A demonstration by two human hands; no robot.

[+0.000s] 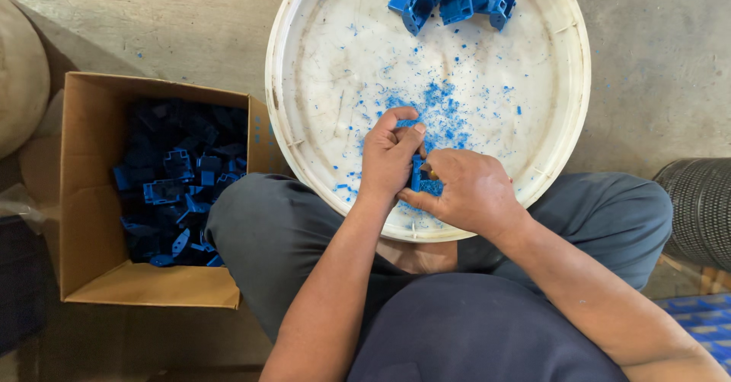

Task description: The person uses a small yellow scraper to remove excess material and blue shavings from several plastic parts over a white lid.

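One cam only, on my head, pointing nearly straight down at my lap. Close range: my forearms come in from the bottom edge, my left hand (388, 157) and right hand (468, 191) sit about mid-frame. The round white tray (304, 62) fills the top centre, cut off by the upper edge. Cardboard box (84, 191) lies at frame left, concrete floor (655, 62) top right, black mesh cylinder (700, 207) clipped at the right edge. No 2nd view, so nothing shared.
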